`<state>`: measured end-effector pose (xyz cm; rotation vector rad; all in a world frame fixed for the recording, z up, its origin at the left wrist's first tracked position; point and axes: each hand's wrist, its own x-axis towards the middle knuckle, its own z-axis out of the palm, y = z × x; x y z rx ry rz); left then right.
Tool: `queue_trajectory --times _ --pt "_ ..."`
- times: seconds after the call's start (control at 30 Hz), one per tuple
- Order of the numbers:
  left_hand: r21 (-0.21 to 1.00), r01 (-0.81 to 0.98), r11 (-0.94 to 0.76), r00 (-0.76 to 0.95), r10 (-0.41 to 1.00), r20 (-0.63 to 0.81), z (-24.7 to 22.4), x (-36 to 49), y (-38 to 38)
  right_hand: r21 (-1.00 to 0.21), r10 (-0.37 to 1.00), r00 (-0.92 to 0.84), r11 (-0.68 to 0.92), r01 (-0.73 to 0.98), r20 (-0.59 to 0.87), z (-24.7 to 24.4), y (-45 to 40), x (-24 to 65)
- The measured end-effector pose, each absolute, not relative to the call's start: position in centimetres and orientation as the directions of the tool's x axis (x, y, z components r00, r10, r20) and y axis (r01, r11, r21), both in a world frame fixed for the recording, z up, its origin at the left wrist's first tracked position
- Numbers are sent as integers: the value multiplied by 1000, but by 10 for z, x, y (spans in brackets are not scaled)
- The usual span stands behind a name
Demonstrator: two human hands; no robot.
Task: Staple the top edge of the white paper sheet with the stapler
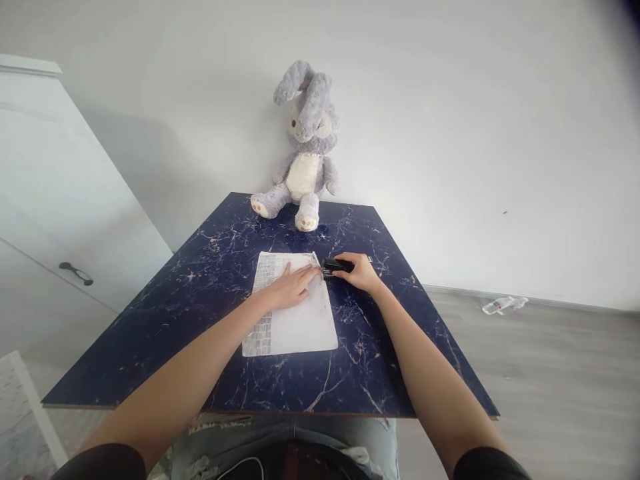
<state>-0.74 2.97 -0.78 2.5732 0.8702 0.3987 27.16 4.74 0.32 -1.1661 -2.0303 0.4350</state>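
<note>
Now, from the far left, there's a white cabinet (pixel 50 173) with a dark handle (pixel 76 273), standing past the left edge of the blue marbled table (pixel 170 347). Moving right, here's the paper (pixel 303 333), lying flat in the middle of the table, pale and mostly plain, a band of grey marks running down its left side. The left hand (pixel 290 289) is spread open on its upper half, palm down, fingers reaching to the sheet's right edge, holding nothing. Up behind it, a grey plush rabbit (pixel 304 175) sits at the table's far edge, its back to the wall, feet toward us. Then comes the black stapler (pixel 337 268), right at the paper's upper right corner, and the right hand (pixel 361 272) has it clamped between thumb and fingers. The hands are apart, though close. Over on the floor, beyond the table's right edge, lies a clear plastic item (pixel 504 305), near the wall.
</note>
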Motion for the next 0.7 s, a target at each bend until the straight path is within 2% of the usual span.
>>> queue_trajectory --times 0.33,0.43,0.53,0.63,0.7 --pt "371 556 -744 741 646 186 -9 -3 28 -562 849 -344 525 640 401 11 41 262" --pt "346 591 -729 722 669 176 -10 3 23 -556 862 -264 486 674 433 11 38 248" --pt "336 623 -706 700 695 163 -11 11 14 -448 867 -182 407 796 465 8 36 232" --pt "324 641 -696 691 707 153 -12 15 8 -302 861 -196 364 881 469 5 36 224" --pt "335 639 -692 689 709 151 -11 15 8 -249 862 -226 367 896 455 5 37 223"
